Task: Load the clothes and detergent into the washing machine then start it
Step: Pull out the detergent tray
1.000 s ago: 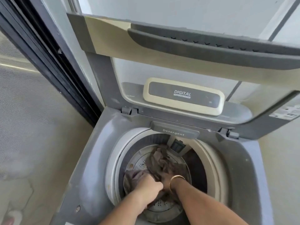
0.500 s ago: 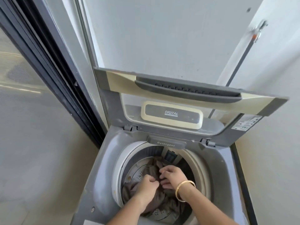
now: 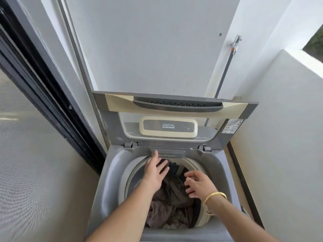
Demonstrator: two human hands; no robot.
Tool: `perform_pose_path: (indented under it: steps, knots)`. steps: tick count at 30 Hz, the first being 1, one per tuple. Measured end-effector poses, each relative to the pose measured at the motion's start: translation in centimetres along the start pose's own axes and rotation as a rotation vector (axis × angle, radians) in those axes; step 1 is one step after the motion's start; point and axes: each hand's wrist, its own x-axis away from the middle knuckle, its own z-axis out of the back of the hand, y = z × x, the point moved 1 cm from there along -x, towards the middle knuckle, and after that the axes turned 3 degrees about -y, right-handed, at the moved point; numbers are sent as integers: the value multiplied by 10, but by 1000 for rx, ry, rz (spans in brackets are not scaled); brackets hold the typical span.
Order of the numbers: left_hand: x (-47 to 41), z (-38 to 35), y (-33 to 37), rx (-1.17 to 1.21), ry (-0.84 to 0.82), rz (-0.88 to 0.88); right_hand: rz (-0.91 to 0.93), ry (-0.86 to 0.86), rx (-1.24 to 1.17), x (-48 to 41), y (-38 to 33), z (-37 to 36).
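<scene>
Brown clothes (image 3: 171,203) lie in the drum (image 3: 129,180); detergent comes next.
With straight fingers the left hand (image 3: 154,173) reaches to the drawer (image 3: 172,154) marked Detergent; the right hand (image 3: 198,185) hovers over the drum, grip loose and empty. That drawer needs pulling open, I'd judge.

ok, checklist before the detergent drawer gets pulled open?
1. Lid raised, clear of the opening: ok.
2. Clothes inside the drum, none over the rim: ok.
3. Left hand at the detergent drawer: ok, fingertips touch its left end.
4. Grip on the drawer: cannot tell, fingers look straight.
5. Right hand free: ok, above the clothes, holding nothing.
6. Detergent within reach: not ok, none in view.
</scene>
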Motion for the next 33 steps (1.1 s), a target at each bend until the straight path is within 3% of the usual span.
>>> perform_pose_path:
  steps: [5, 13, 24, 33]
  knots:
    - [-23, -2, 3, 216, 3, 39, 5, 31, 27, -18, -8, -3]
    - [-40, 9, -3, 354, -33, -29, -28, 83, -44, -50, -4, -10]
    - [-45, 7, -8, 347, -2, -82, -52, 188, -459, -93, -13, -29]
    - [-53, 11, -11, 291, 0, -82, -122, 172, -917, -99, -22, -40]
